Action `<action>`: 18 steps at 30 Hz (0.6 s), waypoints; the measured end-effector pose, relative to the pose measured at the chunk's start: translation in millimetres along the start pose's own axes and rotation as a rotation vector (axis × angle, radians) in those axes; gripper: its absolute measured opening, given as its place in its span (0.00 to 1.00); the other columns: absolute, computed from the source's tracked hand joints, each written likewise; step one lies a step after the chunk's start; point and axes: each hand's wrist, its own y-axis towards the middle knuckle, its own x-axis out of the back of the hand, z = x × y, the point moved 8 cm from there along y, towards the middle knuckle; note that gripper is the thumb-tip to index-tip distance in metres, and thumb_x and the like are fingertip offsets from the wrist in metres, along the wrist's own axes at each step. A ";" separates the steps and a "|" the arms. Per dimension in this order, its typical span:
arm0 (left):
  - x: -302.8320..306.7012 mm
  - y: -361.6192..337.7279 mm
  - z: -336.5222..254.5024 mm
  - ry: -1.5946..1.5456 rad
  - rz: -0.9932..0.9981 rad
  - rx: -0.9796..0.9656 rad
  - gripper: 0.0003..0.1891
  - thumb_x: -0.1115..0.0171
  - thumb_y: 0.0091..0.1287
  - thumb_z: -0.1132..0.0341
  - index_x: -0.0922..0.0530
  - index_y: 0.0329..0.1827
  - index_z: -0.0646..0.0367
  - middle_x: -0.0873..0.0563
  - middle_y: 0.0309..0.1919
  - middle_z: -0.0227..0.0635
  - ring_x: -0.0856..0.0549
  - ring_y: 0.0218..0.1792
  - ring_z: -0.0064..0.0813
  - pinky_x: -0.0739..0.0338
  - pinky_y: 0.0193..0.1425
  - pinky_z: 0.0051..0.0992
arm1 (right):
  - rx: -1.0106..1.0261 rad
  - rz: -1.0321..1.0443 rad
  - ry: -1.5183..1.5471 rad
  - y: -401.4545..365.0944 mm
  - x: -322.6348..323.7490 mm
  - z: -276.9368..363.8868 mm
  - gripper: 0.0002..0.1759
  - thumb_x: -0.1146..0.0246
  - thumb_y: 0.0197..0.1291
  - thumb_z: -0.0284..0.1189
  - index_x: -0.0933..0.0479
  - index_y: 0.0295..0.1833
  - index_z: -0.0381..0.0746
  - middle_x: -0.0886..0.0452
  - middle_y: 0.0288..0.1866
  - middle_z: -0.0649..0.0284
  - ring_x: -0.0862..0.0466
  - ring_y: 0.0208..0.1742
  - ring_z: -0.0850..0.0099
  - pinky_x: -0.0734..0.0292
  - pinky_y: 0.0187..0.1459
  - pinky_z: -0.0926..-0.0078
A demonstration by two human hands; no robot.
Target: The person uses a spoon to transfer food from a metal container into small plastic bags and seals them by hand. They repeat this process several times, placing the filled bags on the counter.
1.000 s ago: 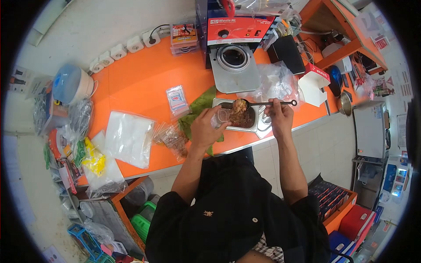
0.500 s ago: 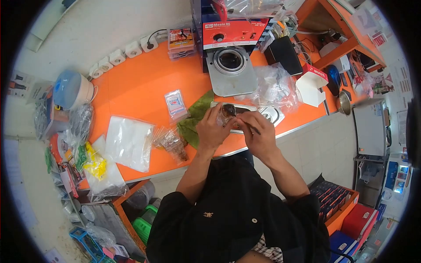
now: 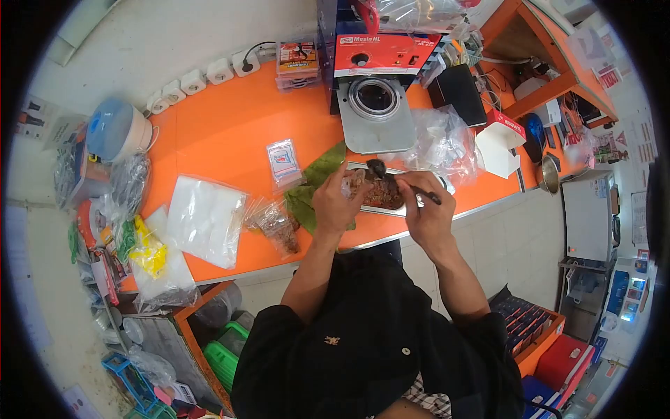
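The right hand [image 3: 427,213] grips a spoon [image 3: 377,168], its dark bowl beyond and left of that hand, near the metal tray's [image 3: 388,210] far edge; its handle slants back rightward. The left hand [image 3: 335,207] seems to hold a clear cup [image 3: 350,184], partly hidden. I'd call it spooning; the next move calls for steadiness.

Orange tabletop [image 3: 223,133] beneath metal tray [image 3: 382,211], green sheet [image 3: 300,204], crumpled plastic [image 3: 447,143], red-fronted machine [image 3: 384,56].

"Mesin HL" is printed on the red panel [image 3: 385,56] of the machine [image 3: 380,133]; the lettering on the red-and-white box [image 3: 498,146] and on the orange label [image 3: 297,56] of the plastic case [image 3: 298,82] cannot be made out.
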 end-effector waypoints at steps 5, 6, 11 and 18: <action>19.7 1.4 9.7 0.053 0.067 0.076 0.37 0.15 0.49 0.59 0.20 0.61 0.64 0.10 0.48 0.45 0.10 0.50 0.38 0.18 0.55 0.34 | -0.278 0.028 -0.190 -20.7 -8.9 -79.1 0.07 0.36 0.68 0.23 0.16 0.38 0.31 0.14 0.42 0.54 0.14 0.34 0.64 0.21 0.29 0.72; 24.7 1.6 13.7 0.055 0.067 0.069 0.37 0.15 0.49 0.59 0.20 0.61 0.65 0.10 0.48 0.44 0.11 0.51 0.38 0.19 0.57 0.35 | -0.464 0.166 -0.165 -33.7 -18.6 -110.7 0.11 0.33 0.67 0.28 0.19 0.47 0.29 0.17 0.46 0.48 0.15 0.38 0.57 0.21 0.33 0.67; 50.8 -1.7 30.2 0.079 0.032 0.087 0.32 0.17 0.51 0.62 0.19 0.59 0.65 0.10 0.48 0.44 0.11 0.50 0.36 0.19 0.57 0.34 | -0.358 -0.011 -0.414 -32.6 -6.0 -91.7 0.30 0.28 0.60 0.31 0.31 0.63 0.30 0.28 0.55 0.43 0.24 0.57 0.47 0.27 0.56 0.57; -11.9 14.1 -5.4 0.139 0.413 -0.094 0.12 0.28 0.61 0.66 0.13 0.47 0.57 0.14 0.37 0.37 0.12 0.39 0.41 0.18 0.45 0.37 | -0.199 -0.037 -0.383 -40.1 -20.7 -90.2 0.20 0.29 0.59 0.29 0.23 0.57 0.41 0.27 0.51 0.52 0.27 0.54 0.53 0.33 0.53 0.53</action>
